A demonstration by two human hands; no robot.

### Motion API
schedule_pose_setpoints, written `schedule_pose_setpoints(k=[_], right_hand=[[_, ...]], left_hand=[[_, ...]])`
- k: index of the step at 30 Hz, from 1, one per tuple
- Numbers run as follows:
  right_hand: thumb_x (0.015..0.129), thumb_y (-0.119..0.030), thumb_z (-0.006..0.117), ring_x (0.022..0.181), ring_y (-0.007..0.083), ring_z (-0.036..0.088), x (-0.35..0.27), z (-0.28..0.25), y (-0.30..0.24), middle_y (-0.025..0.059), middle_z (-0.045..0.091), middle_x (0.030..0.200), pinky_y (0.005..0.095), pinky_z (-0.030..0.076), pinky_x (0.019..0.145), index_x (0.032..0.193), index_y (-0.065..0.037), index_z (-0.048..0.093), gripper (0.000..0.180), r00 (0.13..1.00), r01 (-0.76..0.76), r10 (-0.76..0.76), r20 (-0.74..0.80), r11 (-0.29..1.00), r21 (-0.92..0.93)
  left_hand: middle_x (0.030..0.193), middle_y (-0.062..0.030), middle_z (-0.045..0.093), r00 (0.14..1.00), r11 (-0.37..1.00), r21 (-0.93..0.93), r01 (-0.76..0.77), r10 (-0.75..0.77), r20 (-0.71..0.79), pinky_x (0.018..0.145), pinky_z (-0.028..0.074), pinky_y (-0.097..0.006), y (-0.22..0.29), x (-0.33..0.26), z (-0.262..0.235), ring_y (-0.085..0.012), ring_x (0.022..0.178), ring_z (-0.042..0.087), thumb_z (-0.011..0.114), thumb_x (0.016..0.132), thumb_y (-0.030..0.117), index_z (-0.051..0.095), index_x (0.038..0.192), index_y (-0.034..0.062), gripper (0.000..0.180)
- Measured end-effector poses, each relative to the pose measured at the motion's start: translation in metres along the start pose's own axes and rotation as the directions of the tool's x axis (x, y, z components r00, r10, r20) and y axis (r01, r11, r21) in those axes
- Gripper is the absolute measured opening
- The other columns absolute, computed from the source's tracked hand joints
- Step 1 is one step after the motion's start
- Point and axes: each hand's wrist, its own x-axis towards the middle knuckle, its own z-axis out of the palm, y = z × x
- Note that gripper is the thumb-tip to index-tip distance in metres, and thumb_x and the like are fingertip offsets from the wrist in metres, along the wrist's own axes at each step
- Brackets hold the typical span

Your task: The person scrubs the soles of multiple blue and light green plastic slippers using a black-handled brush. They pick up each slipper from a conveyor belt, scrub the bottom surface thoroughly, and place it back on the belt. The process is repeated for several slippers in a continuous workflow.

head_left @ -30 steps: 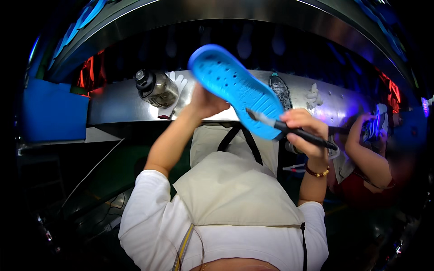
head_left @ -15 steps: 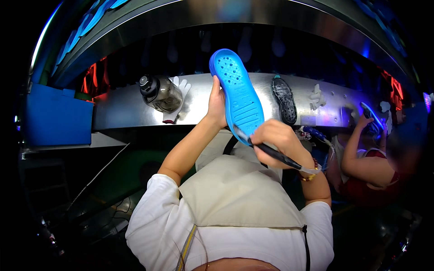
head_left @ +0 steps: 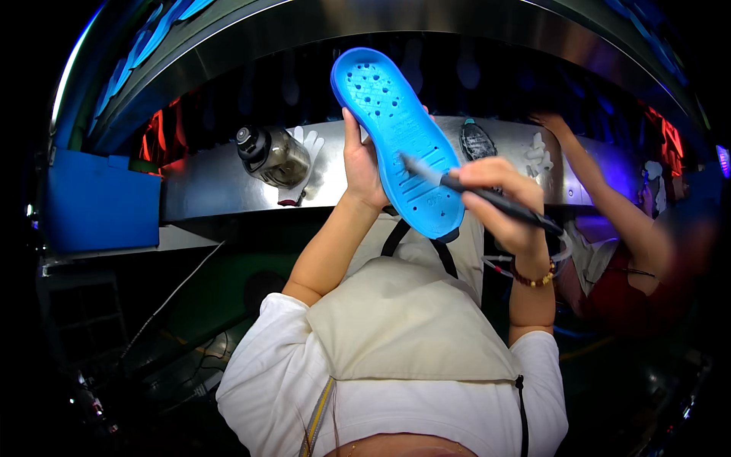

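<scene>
My left hand [head_left: 363, 169] grips a blue shoe sole [head_left: 415, 148] by its left side, fingers wrapped behind it, with its inner face turned up. Holes dot its far end and ridges cross the nearer part. In my right hand [head_left: 509, 199] is a brush [head_left: 495, 199] with a black handle, and a thin clear tube trails from its back end. The blurred bristles lie over the ridged middle of the sole; whether they touch it I cannot tell. Behind my right hand, a dark shoe sole [head_left: 477, 142] lies on the metal bench [head_left: 221, 183].
A dark drinking bottle [head_left: 278, 158] stands at the left on the bench beside a white glove [head_left: 311, 145]. Another white glove [head_left: 537, 156] lies right. A co-worker's arm [head_left: 601, 183] reaches across the bench at the right. A blue box [head_left: 106, 202] sits far left.
The blue sole has moved up and nearer the camera. The brush has gone from the sole's near edge to over its middle. The co-worker's arm has stretched forward toward the dark area behind the bench.
</scene>
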Motion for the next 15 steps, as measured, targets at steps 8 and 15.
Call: schedule_pose_setpoints(k=[8,15], right_hand=[[0.069,0.003,0.063,0.087,0.0205,0.059,-0.015,-0.015,0.006,0.0130,0.062,0.091,0.0294,0.047,0.078,0.089,0.000,0.063,0.020,0.978,-0.153,0.095,0.183,0.931,0.330],[0.070,0.002,0.062,0.093,0.0221,0.057,-0.029,-0.006,0.020,0.0141,0.061,0.095,0.0308,0.043,0.086,0.090,0.001,0.062,0.020,0.969,-0.119,0.057,0.239,0.960,0.253]], left_hand=[[0.120,-0.0203,0.045,0.998,0.967,0.248,-0.050,0.057,-0.018,0.093,0.038,-0.047,0.020,-0.001,0.003,-0.0342,0.110,0.045,0.029,0.081,0.064,0.033,0.128,0.0028,0.077],[0.121,-0.0213,0.044,0.999,0.948,0.319,0.010,0.006,-0.050,0.092,0.038,-0.048,0.024,0.007,0.005,-0.0341,0.111,0.045,0.033,0.080,0.064,0.032,0.128,0.0018,0.079]])
